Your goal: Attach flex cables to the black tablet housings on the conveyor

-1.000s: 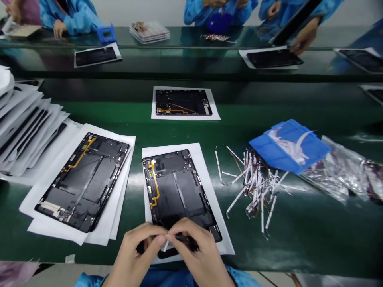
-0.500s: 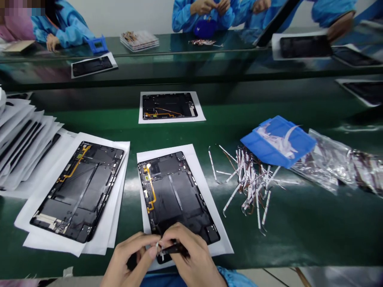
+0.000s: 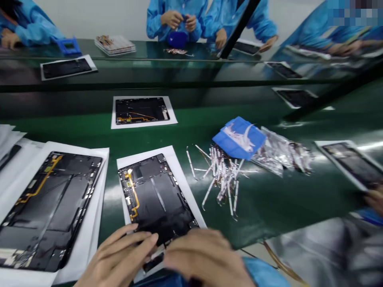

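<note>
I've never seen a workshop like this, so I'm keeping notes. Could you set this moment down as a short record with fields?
Left hand: on the lower end of a black tablet housing
Right hand: beside it, over the same end; anything held is blurred
Under the housing: white paper sheet
Beside it: pile of white strips, blue sheet, silver foil bag
Surface: green workbench
Others: co-worker in a blue smock, across the bench
</note>
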{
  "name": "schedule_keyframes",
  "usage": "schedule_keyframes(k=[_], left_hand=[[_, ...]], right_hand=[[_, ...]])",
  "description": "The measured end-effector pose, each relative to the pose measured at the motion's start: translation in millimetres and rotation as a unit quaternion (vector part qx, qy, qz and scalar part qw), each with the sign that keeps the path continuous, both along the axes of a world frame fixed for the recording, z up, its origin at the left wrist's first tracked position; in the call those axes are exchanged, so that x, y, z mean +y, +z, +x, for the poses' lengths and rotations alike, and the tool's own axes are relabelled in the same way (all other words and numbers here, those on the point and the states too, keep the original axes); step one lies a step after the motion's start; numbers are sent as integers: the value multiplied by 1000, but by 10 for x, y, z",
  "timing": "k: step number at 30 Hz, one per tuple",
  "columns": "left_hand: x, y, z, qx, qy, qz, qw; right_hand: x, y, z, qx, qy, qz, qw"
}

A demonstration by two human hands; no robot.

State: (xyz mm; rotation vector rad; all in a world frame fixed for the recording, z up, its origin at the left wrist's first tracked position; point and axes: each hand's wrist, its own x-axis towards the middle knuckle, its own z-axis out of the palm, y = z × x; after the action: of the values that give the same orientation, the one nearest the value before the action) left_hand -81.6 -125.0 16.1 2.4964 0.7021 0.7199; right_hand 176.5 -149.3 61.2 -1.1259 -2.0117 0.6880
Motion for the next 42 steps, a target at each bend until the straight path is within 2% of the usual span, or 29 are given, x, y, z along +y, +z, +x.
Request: schedule_keyframes(k=[1,2,3,4,5,7,9,12,15,17,19,20,21,23,25,28,31,34,37,39,42], left_hand=[[19,-54,7,-4,1,0,1000],[24,-126,2,-5,7,-6,1000],[18,-210,-12,-8,17,-14,1000],[5,-295,-30,-15,29,-22,999],[-13,-374,-50,-24,37,-29,999],[-48,-485,-81,-45,55,-36,997],[-69,-519,-89,-60,76,-32,995],[-67,-459,-68,-45,90,-43,994],[-48,-350,-30,-38,83,-94,991],[-32,-293,-1,-69,67,-127,987],[-17,-267,21,-102,56,-162,980],[-11,-268,27,-111,53,-184,975],[-6,-275,28,-118,50,-203,971],[-4,-301,21,-124,51,-237,962],[-6,-325,5,-141,54,-249,957],[-22,-322,-38,-133,38,-276,951],[-74,-265,-130,-43,18,-271,961],[-145,-205,-260,121,43,-137,982],[-177,-188,-367,254,57,1,965],[-159,-199,-398,280,40,54,958],[-94,-213,-382,284,24,87,955]], right_hand=[[100,57,188,-7,-76,47,996],[229,95,403,-21,-186,94,978],[385,112,637,-52,-318,140,936],[561,109,882,-72,-448,191,870],[749,86,1126,-89,-525,185,826],[1112,3,1564,-107,-544,113,824],[1382,-81,1871,-128,-547,71,824],[1509,-109,1993,-153,-549,63,819],[1351,-57,1657,-170,-530,68,828],[1148,-49,1211,-173,-478,79,857],[910,-73,680,-150,-299,103,937],[794,-90,417,-120,-189,85,971],[691,-106,176,-97,-92,48,990],[544,-132,-206,-62,28,-33,997],[491,-150,-420,-37,88,-88,991],[524,-165,-471,-7,129,-112,985],[579,-192,-382,33,126,-116,985],[624,-264,-321,71,96,-121,985],[687,-362,-324,84,62,-126,987],[740,-423,-343,85,38,-122,988],[809,-495,-366,82,3,-121,989]])
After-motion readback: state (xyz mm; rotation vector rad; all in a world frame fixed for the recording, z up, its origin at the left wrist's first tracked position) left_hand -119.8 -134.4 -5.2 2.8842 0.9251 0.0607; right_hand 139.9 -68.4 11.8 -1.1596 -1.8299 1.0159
